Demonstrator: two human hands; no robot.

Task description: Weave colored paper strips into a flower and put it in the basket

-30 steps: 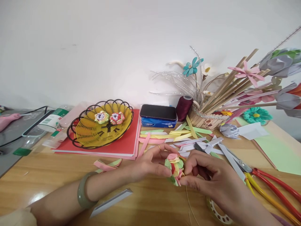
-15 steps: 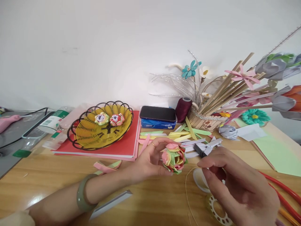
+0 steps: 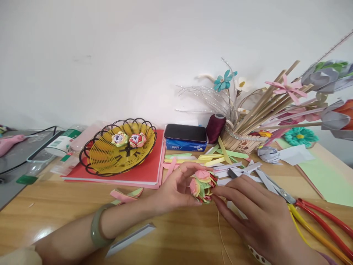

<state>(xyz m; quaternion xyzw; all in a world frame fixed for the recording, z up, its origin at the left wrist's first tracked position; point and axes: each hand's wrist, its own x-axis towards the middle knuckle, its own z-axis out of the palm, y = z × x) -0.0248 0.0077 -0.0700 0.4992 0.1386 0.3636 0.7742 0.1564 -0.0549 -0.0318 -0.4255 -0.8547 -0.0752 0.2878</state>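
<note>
A folded-paper flower (image 3: 202, 187) in pink, yellow, green and red is held up over the table, its layered petals facing me. My left hand (image 3: 176, 186), with a ring on one finger and a green bangle on the wrist, grips it from the left side between thumb and fingers. At the flower's right edge, the thumb and fingertips of my right hand (image 3: 256, 211) are pinched together on the lower petals. Beneath the right hand runs a thin tan cord (image 3: 221, 230). A folded white paper strip (image 3: 131, 240) lies below my left forearm.
A yellow basket (image 3: 106, 162) with two small paper flowers sits on red paper (image 3: 154, 169). Behind my hands are paper strips (image 3: 212, 159), a phone (image 3: 184, 132) and a thread spool (image 3: 216, 129). Scissors (image 3: 288, 196) and pliers-like red handles (image 3: 325, 213) lie right, near a flower-filled container (image 3: 239, 141).
My right hand has moved left and in to the flower, its fingertips now touching the petals. The scissors behind it have come into view. My left hand stays in place.
</note>
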